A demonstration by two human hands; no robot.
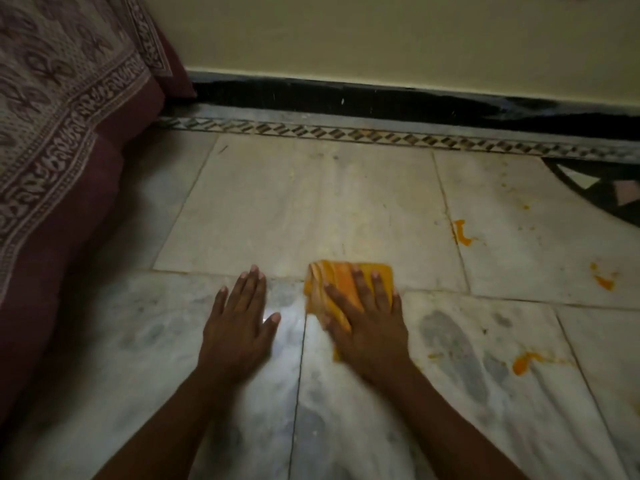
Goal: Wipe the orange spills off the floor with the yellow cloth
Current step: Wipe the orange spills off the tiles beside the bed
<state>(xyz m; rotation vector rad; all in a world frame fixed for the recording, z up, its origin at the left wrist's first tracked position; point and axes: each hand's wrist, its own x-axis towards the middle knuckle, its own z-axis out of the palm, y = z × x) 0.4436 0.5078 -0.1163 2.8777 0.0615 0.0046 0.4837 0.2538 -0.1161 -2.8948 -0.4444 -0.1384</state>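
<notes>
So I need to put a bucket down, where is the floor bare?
Bare marble lies ahead of both hands, up to the patterned border strip, and left of the left hand toward the bedspread. Right of the yellow cloth, orange spills dot the floor.

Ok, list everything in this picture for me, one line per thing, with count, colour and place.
yellow cloth: one, yellow-orange, folded, on the floor at centre, under the right hand.
orange spills: at least three larger patches plus small specks, orange, on the floor to the right of the cloth, near and far.
floor: pale marble slabs, grey-veined nearer the camera, with a patterned border strip along the wall.
skirting: one black band at the foot of the wall.
wall: cream, across the top.
printed bedcover: one, cream with maroon print, over maroon bedding at left.
dark inlay: one, at the right edge of the floor.
left hand: flat on the bare floor, left of the cloth.
right hand: pressing flat on the cloth.
</notes>
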